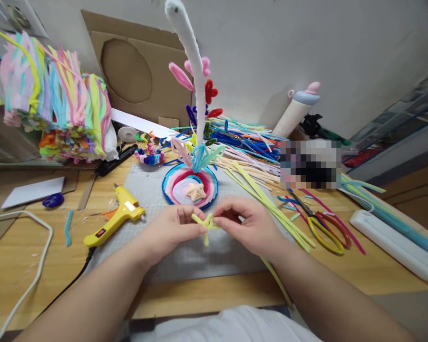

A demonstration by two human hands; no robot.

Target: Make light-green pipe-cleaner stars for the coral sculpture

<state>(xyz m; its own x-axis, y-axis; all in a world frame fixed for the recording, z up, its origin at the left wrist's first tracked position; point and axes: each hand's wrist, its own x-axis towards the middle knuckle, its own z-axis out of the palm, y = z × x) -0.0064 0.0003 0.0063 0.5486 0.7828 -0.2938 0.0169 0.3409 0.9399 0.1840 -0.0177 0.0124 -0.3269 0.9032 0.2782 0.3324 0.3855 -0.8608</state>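
Between my two hands is a yellow pipe cleaner [207,222] bent into a small looped shape, with short ends sticking out. My left hand [171,225] pinches it from the left, and my right hand [248,223] pinches its right side with thumb and forefinger. Just beyond them stands a craft piece with a round base [169,183] of coiled blue, pink and white. A beige starfish [196,191] lies on that base. From its back rises a tall white fuzzy stem [199,90], with coloured pipe-cleaner petals around it.
A yellow glue gun [123,213] lies at left on the grey mat [185,266]. Yellow pipe cleaners [271,204] and scissors [326,232] lie at right, near a white power strip [395,244]. Bundled pipe cleaners [57,95] stand back left, by a cardboard sheet [164,71].
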